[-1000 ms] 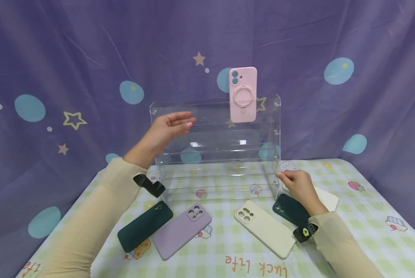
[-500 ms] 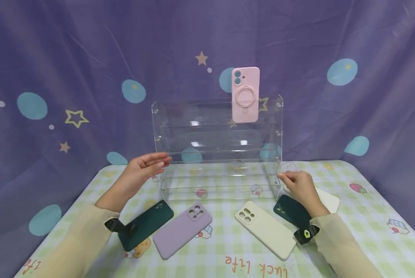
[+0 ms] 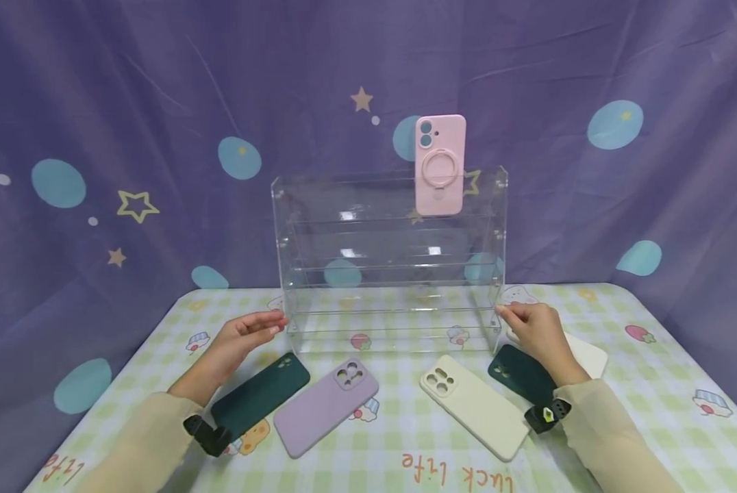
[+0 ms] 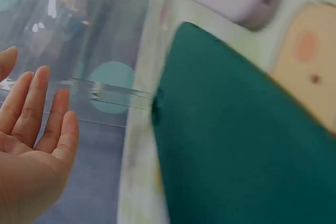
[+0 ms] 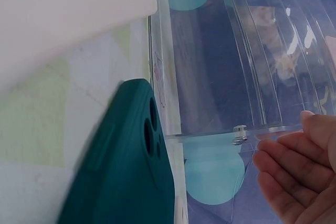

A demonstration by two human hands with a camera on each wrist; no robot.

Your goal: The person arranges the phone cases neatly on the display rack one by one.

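A clear acrylic tiered display stand [image 3: 393, 274] sits at the back of the table. Its top tier carries a pink phone case [image 3: 440, 164] with a ring, standing upright toward the right. My right hand [image 3: 538, 335] pinches the front edge of the stand's right side panel between thumb and fingers. At the lower left panel my left hand [image 3: 235, 346] has straight, relaxed fingers, fingertips right beside the panel. Below it lies a dark green phone case [image 3: 260, 394], with a purple one [image 3: 325, 407] alongside. Under my right wrist is another dark green phone case [image 3: 519, 373].
A cream phone case [image 3: 476, 411] lies at front right, camera cutouts toward the stand. Partly behind my right hand is a white phone case [image 3: 587, 352]. A checked tablecloth [image 3: 393, 438] covers the table, and a purple curtain [image 3: 159, 103] hangs behind.
My left hand has come down from in front of the stand's upper left to beside its lower left panel. The right hand stays at the right panel; the phone cases have not moved.
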